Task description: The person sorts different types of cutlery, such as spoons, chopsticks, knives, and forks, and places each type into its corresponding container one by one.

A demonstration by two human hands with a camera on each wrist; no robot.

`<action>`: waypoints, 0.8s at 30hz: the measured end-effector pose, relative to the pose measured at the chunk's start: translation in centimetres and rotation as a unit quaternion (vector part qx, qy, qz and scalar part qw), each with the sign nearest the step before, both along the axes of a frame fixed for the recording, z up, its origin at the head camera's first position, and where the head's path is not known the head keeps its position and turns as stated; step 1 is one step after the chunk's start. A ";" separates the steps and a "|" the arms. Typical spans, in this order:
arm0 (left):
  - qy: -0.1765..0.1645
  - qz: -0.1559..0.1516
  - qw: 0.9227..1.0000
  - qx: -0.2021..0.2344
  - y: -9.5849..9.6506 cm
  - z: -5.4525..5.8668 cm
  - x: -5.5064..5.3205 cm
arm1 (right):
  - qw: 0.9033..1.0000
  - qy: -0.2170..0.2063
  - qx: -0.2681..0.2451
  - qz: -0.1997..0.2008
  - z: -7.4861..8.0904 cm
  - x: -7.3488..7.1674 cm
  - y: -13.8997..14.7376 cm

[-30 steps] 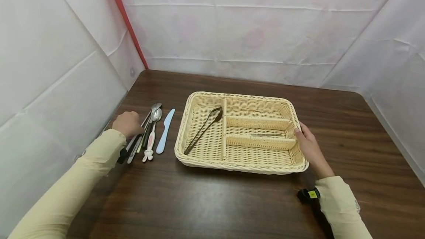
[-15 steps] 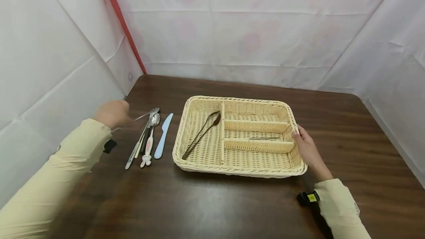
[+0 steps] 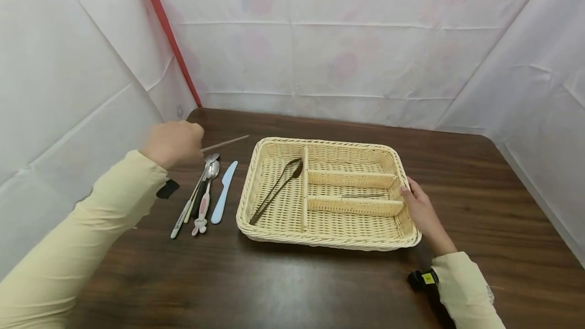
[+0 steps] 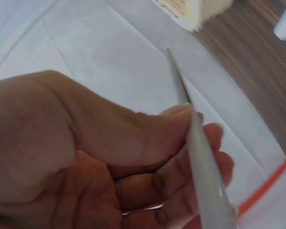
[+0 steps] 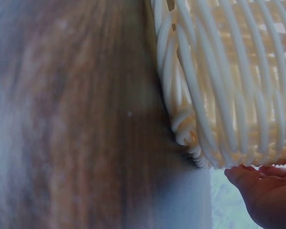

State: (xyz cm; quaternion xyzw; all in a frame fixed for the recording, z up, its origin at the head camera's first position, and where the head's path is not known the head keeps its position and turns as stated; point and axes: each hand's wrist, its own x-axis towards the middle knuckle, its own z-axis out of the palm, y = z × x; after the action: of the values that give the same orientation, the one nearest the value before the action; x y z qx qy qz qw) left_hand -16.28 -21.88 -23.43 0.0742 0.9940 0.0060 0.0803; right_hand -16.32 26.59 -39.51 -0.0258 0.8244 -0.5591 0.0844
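My left hand (image 3: 173,142) is raised over the table's left side, pinching a slim tapered chopstick (image 3: 228,142) between thumb and fingers. The left wrist view shows the chopstick's thick pale end (image 4: 205,171) close up and its metallic tip pointing away. My right hand (image 3: 422,212) grips the right rim of a cream wicker basket (image 3: 329,241), thumb over the rim. Dark tongs (image 3: 276,192) lie in the basket's left compartment. A thin stick (image 3: 363,196) lies in the middle slot on the right.
Below my left hand lie a rabbit-handled spoon (image 3: 202,212), a patterned-handled utensil (image 3: 180,222) and other cutlery, partly overlapping. A light blue knife (image 3: 224,194) is between them and the basket. White sheets (image 3: 356,60) enclose the dark wooden table (image 3: 292,288).
My left hand has lifted the chopstick from the cutlery pile, swung left, then come back right and farther up with it. The right hand keeps its hold on the basket.
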 end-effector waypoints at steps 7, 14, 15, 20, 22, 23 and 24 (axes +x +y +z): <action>0.031 -0.049 0.998 0.005 4.4 -0.5 -1.1 | 1.000 0.001 -0.001 -0.002 -0.1 -0.1 -0.1; 0.058 -0.111 0.992 0.023 9.4 -1.4 -2.0 | 1.000 0.004 0.000 -0.004 -0.1 -0.2 0.0; 0.056 -0.120 0.991 0.026 10.1 -1.6 -2.2 | 1.000 0.004 0.000 -0.003 -0.2 -0.1 0.0; 0.042 -0.158 0.986 0.040 13.3 -2.5 -2.8 | 1.000 0.012 -0.008 0.000 -0.4 0.2 0.3; 0.036 -0.169 0.984 0.039 14.4 -2.6 -3.1 | 1.000 0.017 -0.016 -0.002 -0.4 0.1 0.2; 0.033 -0.175 0.983 0.039 15.0 -2.7 -3.3 | 1.000 0.021 -0.020 -0.002 -0.4 0.1 0.1; 0.028 -0.181 0.982 0.039 15.5 -2.7 -3.5 | 0.999 0.023 -0.025 -0.002 -0.4 0.0 0.0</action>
State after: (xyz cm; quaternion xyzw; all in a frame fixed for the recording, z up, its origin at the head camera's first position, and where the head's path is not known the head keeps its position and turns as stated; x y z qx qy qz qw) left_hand -19.79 -6.37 -26.18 0.2565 0.9649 0.0277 0.0489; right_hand -16.32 26.60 -39.92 -0.0391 0.8121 -0.5788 0.0633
